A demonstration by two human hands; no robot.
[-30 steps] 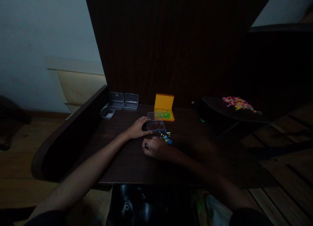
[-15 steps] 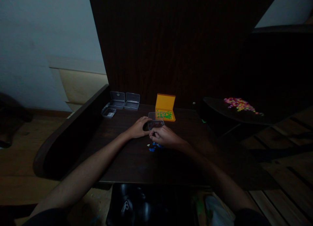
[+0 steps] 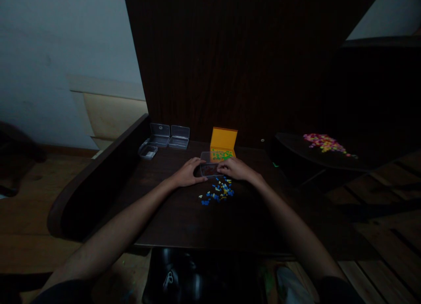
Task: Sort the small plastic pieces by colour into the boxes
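A small clear plastic box (image 3: 209, 167) with reddish pieces inside sits mid-table. My left hand (image 3: 188, 172) grips its left side, fingers curled round it. My right hand (image 3: 234, 168) holds its right edge, fingers bent over the rim. Just in front of both hands lies a loose scatter of small blue, yellow and white beads (image 3: 217, 193). Behind the clear box stands an open orange box (image 3: 222, 146) with green pieces in its tray.
Two open clear boxes (image 3: 170, 135) and a smaller one (image 3: 147, 152) sit at the back left of the dark table (image 3: 184, 216). A pile of pink and yellow pieces (image 3: 324, 142) lies on a dark side surface at right. A tall dark panel rises behind.
My right hand has moved from the bead pile near the table's middle up to the clear box's right edge. The beads it covered now show. My left hand has stayed on the box.
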